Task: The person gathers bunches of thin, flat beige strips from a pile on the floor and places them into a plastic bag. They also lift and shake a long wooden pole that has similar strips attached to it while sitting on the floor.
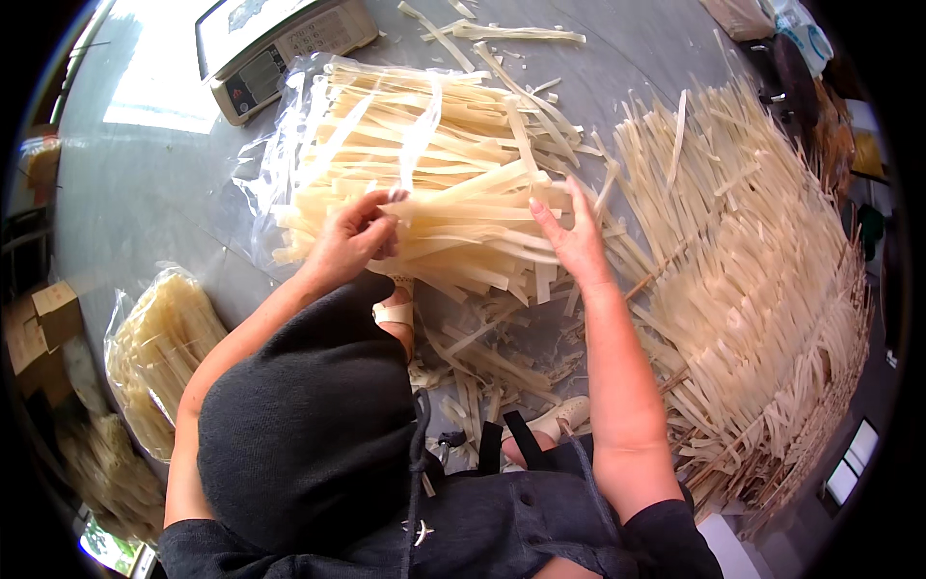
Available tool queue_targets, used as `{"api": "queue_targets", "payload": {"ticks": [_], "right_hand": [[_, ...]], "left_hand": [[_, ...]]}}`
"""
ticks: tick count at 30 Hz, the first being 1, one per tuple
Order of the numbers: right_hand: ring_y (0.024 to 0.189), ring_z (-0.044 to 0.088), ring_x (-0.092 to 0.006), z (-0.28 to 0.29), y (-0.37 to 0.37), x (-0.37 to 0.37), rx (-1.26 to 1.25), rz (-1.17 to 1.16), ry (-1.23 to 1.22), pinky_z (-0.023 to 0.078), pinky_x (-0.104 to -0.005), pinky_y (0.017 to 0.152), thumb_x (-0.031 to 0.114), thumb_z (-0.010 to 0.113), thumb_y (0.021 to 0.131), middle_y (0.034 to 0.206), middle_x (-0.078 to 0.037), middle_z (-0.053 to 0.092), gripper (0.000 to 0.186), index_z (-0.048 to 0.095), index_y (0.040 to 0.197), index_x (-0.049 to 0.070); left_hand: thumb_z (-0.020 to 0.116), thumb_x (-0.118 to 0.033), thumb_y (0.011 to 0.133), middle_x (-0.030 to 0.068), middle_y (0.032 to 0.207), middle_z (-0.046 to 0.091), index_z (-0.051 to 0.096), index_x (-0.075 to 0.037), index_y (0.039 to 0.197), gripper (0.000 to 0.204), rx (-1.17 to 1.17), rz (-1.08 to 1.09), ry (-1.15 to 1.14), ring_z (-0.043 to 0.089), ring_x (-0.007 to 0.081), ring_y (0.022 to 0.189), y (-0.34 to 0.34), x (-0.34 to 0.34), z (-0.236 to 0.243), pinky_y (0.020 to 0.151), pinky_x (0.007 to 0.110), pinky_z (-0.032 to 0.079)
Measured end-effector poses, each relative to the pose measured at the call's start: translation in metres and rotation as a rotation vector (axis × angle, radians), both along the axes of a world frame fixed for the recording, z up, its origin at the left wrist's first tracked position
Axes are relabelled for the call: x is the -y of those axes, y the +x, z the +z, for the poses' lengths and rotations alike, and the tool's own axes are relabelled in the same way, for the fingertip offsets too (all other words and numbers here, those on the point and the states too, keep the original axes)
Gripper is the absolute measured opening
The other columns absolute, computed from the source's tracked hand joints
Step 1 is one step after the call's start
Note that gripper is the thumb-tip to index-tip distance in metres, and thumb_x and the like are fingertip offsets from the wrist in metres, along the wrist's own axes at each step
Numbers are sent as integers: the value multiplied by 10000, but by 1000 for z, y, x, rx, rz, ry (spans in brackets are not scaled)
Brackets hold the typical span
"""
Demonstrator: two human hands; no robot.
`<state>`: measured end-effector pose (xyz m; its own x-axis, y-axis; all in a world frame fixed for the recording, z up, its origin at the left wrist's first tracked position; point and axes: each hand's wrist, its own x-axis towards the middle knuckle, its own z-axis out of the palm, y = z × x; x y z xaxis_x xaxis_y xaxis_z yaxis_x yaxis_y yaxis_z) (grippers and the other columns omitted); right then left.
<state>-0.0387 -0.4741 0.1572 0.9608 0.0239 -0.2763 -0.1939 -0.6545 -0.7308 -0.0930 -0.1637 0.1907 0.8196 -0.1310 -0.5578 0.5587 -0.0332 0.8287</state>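
Observation:
A heap of pale, flat dried strips lies in front of me, with a clear plastic bag under and around its left part. My left hand is at the near left of the heap, fingers curled in a pinch on the pale strips. My right hand grips the right end of the near strips, thumb on top and fingers behind them. Some fingertips of both hands are hidden among the strips.
A digital scale stands at the back left. A large spread of strips covers the right side. A bagged bundle lies at the left by cardboard boxes. Loose scraps and my sandalled feet show below.

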Motion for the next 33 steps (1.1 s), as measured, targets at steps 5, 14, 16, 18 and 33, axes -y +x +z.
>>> {"api": "queue_targets", "payload": {"ticks": [5, 14, 16, 18, 33], "right_hand": [[1267, 398, -328, 3, -20, -59, 18, 10, 202, 368, -411, 1042, 445, 721, 783, 1370, -189, 363, 787, 381, 1384, 69], [1222, 484, -371, 24, 43, -38, 314, 51, 76, 408, -414, 1001, 379, 694, 816, 1286, -222, 525, 567, 534, 1240, 40], [1184, 526, -336, 3, 48, -63, 148, -9, 84, 415, -398, 981, 401, 684, 833, 1238, -214, 566, 578, 533, 1250, 30], [1153, 551, -308, -22, 51, -75, -208, -102, 144, 420, -385, 966, 411, 680, 842, 1205, -211, 584, 581, 535, 1252, 26], [761, 593, -122, -18, 59, -43, -153, -524, 757, 477, -251, 741, 159, 714, 829, 859, -27, 663, 176, 599, 939, 84]], "left_hand": [[536, -56, 930, 38, 860, 612, 556, -87, 1254, 327, 160, -284, -72, 602, 87, 737, 1, 24, 15, 694, 250, 518], [530, -334, 945, 121, 1269, 573, 569, -61, 1244, 406, 338, 701, 736, 525, 222, 1162, -7, -178, -45, 962, 365, 419], [471, -437, 960, 124, 1321, 536, 500, -57, 1322, 526, -226, 991, -39, 499, 225, 1203, -33, -226, -94, 999, 369, 396], [443, -599, 909, 130, 1388, 465, 390, -37, 1397, 747, -264, 794, -218, 480, 260, 1225, -23, -185, -111, 1020, 431, 376], [586, -455, 875, 30, 1467, 377, 416, -194, 1395, 606, 556, -555, 1111, 274, 229, 1396, 22, -20, -26, 1161, 449, 137]]}}
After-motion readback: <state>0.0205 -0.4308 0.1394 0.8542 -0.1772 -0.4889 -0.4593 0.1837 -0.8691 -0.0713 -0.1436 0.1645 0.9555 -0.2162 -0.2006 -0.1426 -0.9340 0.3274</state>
